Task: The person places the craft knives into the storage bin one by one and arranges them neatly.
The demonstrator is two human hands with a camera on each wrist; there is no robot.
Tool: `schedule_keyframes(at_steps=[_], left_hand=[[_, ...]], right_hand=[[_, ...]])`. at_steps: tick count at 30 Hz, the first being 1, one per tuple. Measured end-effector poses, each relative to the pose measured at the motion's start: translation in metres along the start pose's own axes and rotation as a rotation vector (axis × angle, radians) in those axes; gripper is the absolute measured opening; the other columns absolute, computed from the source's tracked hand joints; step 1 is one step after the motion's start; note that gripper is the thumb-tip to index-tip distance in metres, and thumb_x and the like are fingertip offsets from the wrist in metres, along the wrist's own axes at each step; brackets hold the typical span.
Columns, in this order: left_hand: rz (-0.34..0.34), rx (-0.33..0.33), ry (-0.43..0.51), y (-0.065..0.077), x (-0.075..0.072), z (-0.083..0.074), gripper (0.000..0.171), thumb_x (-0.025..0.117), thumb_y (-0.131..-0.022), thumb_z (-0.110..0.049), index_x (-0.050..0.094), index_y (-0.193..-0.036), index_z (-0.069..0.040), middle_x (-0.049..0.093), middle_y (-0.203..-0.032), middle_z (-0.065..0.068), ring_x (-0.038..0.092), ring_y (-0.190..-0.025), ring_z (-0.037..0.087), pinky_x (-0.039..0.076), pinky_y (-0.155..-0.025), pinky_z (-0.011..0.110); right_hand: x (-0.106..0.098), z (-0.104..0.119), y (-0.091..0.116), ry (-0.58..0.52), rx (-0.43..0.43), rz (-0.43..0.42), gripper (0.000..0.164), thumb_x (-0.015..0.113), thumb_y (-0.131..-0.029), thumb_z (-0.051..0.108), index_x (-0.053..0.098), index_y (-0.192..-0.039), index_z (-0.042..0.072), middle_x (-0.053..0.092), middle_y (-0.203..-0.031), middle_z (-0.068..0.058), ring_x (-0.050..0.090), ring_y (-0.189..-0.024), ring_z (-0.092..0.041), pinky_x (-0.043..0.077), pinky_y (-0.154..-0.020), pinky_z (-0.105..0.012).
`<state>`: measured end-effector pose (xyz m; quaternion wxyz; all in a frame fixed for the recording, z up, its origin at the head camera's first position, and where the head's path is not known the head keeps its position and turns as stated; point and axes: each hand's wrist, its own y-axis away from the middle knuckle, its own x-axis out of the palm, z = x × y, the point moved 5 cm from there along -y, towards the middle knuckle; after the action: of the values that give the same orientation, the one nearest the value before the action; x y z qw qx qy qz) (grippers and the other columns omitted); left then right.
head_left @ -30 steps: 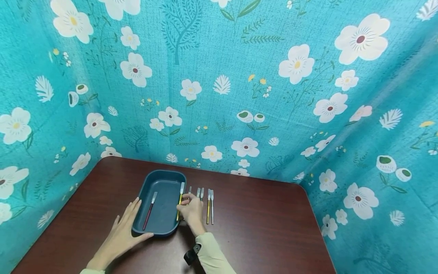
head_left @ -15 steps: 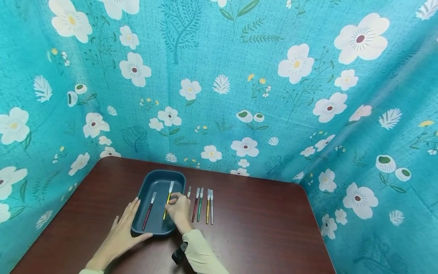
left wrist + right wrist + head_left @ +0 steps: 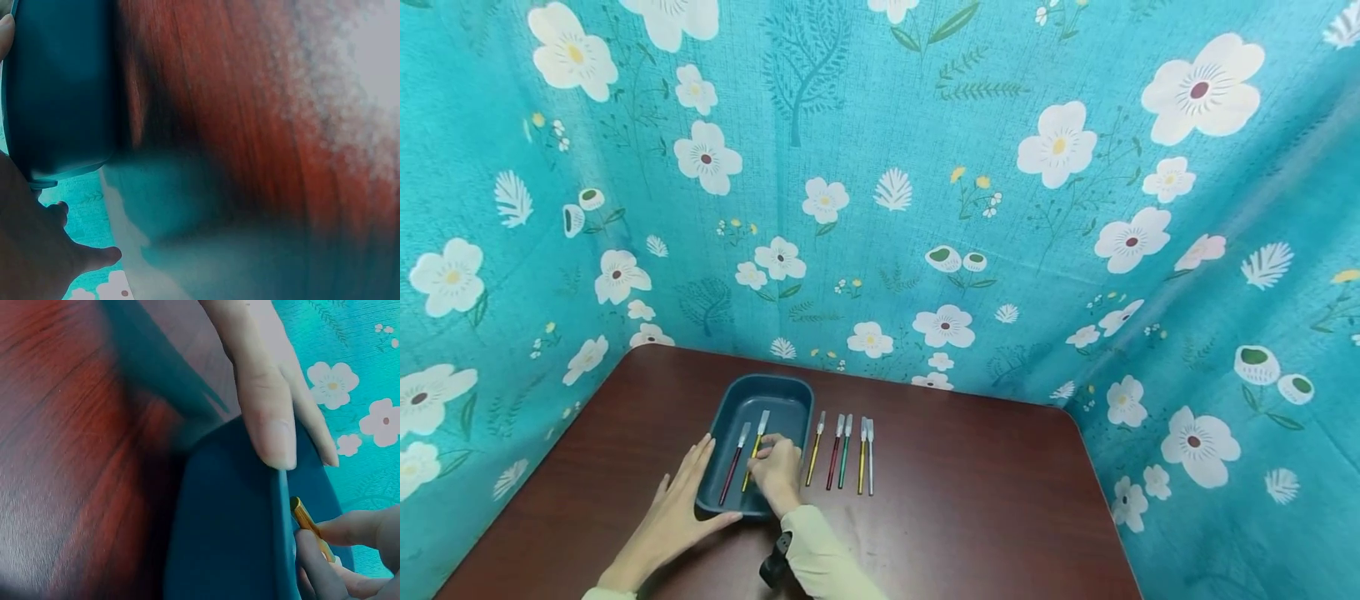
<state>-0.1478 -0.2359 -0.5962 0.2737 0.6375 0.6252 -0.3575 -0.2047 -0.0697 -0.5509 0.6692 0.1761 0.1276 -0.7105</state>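
Note:
A dark blue tray (image 3: 769,377) sits left of centre on the table in the head view. Inside it a slim, pen-like tool with a red handle (image 3: 732,472) lies slanted at the left. To its right, my right hand (image 3: 780,477) pinches a similar gold-yellow tool (image 3: 756,448) with a pale tip, over or on the tray floor. Thumb and fingers hold its golden handle end in the right wrist view. My left hand (image 3: 666,512) rests spread against the tray's left side, thumb at the near rim. In the left wrist view the tray wall (image 3: 62,81) stands beside that hand.
Right of the tray several similar tools lie lengthwise on the brown table (image 3: 985,492): a yellow one (image 3: 814,454), a red one (image 3: 834,454), a green one (image 3: 845,457), another yellow one (image 3: 862,462) and a silver one (image 3: 871,462). A turquoise floral curtain (image 3: 865,250) hangs behind.
My right hand has moved left from the tray's right rim, bringing the gold-yellow tool beside the red-handled one. The left hand has stayed at the tray. The view has shifted slightly.

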Motion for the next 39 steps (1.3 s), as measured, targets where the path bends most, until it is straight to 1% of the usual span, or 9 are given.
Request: schedule_keyframes(at_steps=[4,7,11,14,21,26,30,36,39], left_hand=[[0.008,-0.006,0.003,0.0,0.002,0.0,0.128,0.084,-0.08,-0.065,0.009,-0.172,-0.017,0.02,-0.173,0.023,0.022,-0.153,0.054,0.017,-0.104,0.09],[0.014,-0.011,0.008,0.0,0.002,0.001,0.128,0.084,-0.08,-0.065,0.008,-0.172,-0.016,0.018,-0.173,0.021,0.021,-0.154,0.053,0.016,-0.105,0.09],[0.012,-0.005,0.013,0.001,0.001,0.001,0.128,0.084,-0.08,-0.065,0.009,-0.172,-0.016,0.017,-0.174,0.02,0.022,-0.154,0.053,0.017,-0.104,0.09],[0.004,0.006,0.018,0.001,0.001,0.002,0.128,0.085,-0.08,-0.065,0.01,-0.172,-0.017,0.018,-0.174,0.019,0.023,-0.154,0.053,0.018,-0.103,0.09],[-0.009,0.027,0.042,0.002,0.003,0.002,0.128,0.086,-0.079,-0.065,0.009,-0.172,-0.019,0.019,-0.174,0.019,0.024,-0.155,0.051,0.02,-0.104,0.088],[-0.007,0.013,0.035,0.001,0.001,0.002,0.128,0.084,-0.081,-0.064,0.008,-0.172,-0.018,0.017,-0.174,0.019,0.023,-0.155,0.05,0.02,-0.103,0.089],[0.001,0.005,0.027,0.001,0.0,0.002,0.128,0.084,-0.081,-0.065,0.007,-0.172,-0.017,0.017,-0.174,0.02,0.023,-0.154,0.051,0.02,-0.103,0.09],[0.004,0.001,0.016,0.001,0.0,0.003,0.129,0.084,-0.08,-0.066,0.007,-0.172,-0.017,0.018,-0.174,0.021,0.023,-0.154,0.052,0.019,-0.103,0.09],[0.011,-0.005,0.02,0.0,0.001,0.002,0.129,0.083,-0.08,-0.067,0.007,-0.172,-0.017,0.017,-0.174,0.021,0.023,-0.154,0.052,0.019,-0.103,0.091]], right_hand=[[0.008,-0.008,0.0,0.039,0.021,-0.006,0.029,0.085,-0.079,-0.008,0.078,-0.106,0.0,0.064,-0.068,0.004,0.064,-0.051,-0.008,0.055,-0.05,-0.024],[0.014,-0.013,-0.001,0.084,0.033,-0.017,0.027,0.087,-0.078,-0.005,0.079,-0.103,0.002,0.063,-0.066,0.007,0.062,-0.056,-0.007,0.055,-0.054,-0.025],[0.018,-0.014,0.0,0.14,0.007,-0.036,0.026,0.09,-0.076,-0.003,0.079,-0.099,0.003,0.067,-0.066,0.006,0.063,-0.061,-0.007,0.056,-0.059,-0.025],[0.021,-0.013,0.002,0.155,-0.022,-0.032,0.025,0.089,-0.076,-0.005,0.079,-0.098,0.0,0.07,-0.066,0.004,0.065,-0.061,-0.007,0.057,-0.059,-0.026],[0.03,-0.014,0.003,0.194,-0.051,-0.048,0.025,0.091,-0.074,-0.004,0.079,-0.095,0.001,0.069,-0.065,0.002,0.066,-0.064,-0.011,0.058,-0.062,-0.027],[0.039,-0.015,0.001,0.194,-0.098,-0.09,0.032,0.095,-0.066,-0.007,0.076,-0.09,0.002,0.071,-0.07,-0.005,0.07,-0.068,-0.02,0.06,-0.063,-0.032],[0.045,-0.017,-0.002,0.178,-0.07,-0.117,0.034,0.097,-0.064,-0.005,0.074,-0.087,0.004,0.073,-0.076,-0.008,0.072,-0.074,-0.024,0.061,-0.067,-0.035],[0.048,-0.02,-0.003,0.169,-0.051,-0.134,0.035,0.098,-0.062,-0.005,0.07,-0.081,0.006,0.07,-0.073,-0.007,0.07,-0.071,-0.022,0.059,-0.065,-0.035],[0.047,-0.021,-0.002,0.18,-0.069,-0.131,0.034,0.098,-0.063,-0.005,0.071,-0.081,0.005,0.07,-0.073,-0.007,0.07,-0.071,-0.022,0.059,-0.063,-0.034]])
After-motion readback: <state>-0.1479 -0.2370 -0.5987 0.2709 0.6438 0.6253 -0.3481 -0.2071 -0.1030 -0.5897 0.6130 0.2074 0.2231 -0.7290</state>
